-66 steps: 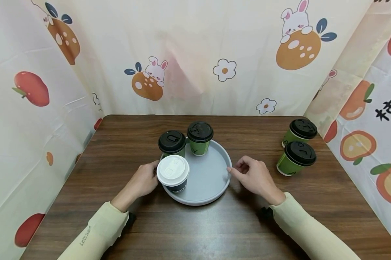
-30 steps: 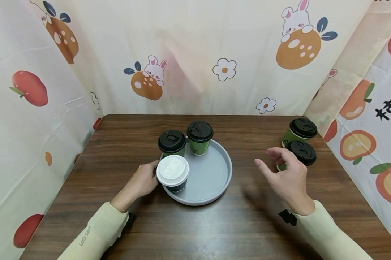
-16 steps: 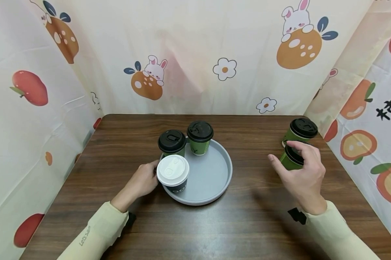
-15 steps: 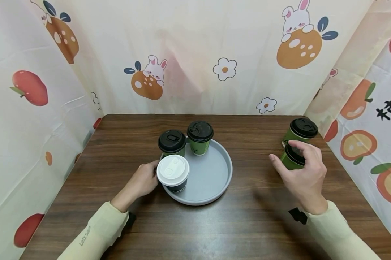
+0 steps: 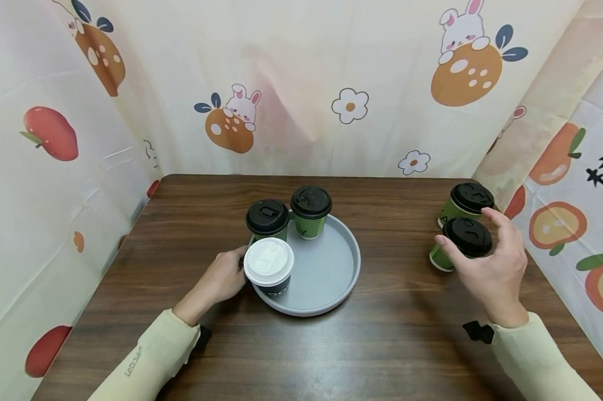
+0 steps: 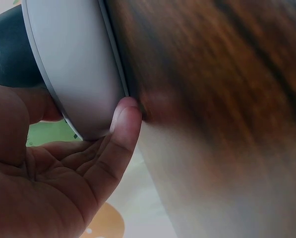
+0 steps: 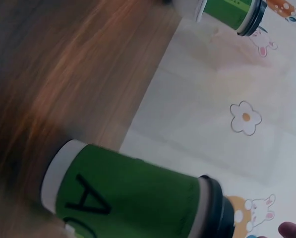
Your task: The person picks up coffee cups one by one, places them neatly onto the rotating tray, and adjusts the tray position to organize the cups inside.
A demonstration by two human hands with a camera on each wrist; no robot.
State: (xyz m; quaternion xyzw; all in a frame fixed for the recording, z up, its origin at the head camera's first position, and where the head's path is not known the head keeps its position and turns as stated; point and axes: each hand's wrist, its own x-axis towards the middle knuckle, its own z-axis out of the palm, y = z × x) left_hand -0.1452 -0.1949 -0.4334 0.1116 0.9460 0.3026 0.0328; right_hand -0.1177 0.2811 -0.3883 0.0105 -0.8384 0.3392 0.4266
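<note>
My left hand (image 5: 222, 278) grips the left rim of a round grey tray (image 5: 326, 270); in the left wrist view its fingers (image 6: 123, 129) curl against the tray's underside, thumb over the rim. On the tray stand a white-lidded dark paper cup (image 5: 268, 264) and two green paper cups with black lids, one at the left (image 5: 267, 217) and one at the back (image 5: 310, 206). My right hand (image 5: 499, 273) is spread beside a green coffee cup (image 5: 467, 236) at the right, thumb and fingers apart around its black lid. In the right wrist view a fingertip shows away from that cup (image 7: 133, 191).
Another green cup with a black lid (image 5: 471, 199) stands just behind, near the back right corner of the brown wooden table (image 5: 382, 345). Printed curtains (image 5: 301, 67) enclose the back and both sides.
My right hand has left the tray's right side and moved right to the nearer green cup, its fingers spreading. My left hand stays at the tray; the cups stand where they were.
</note>
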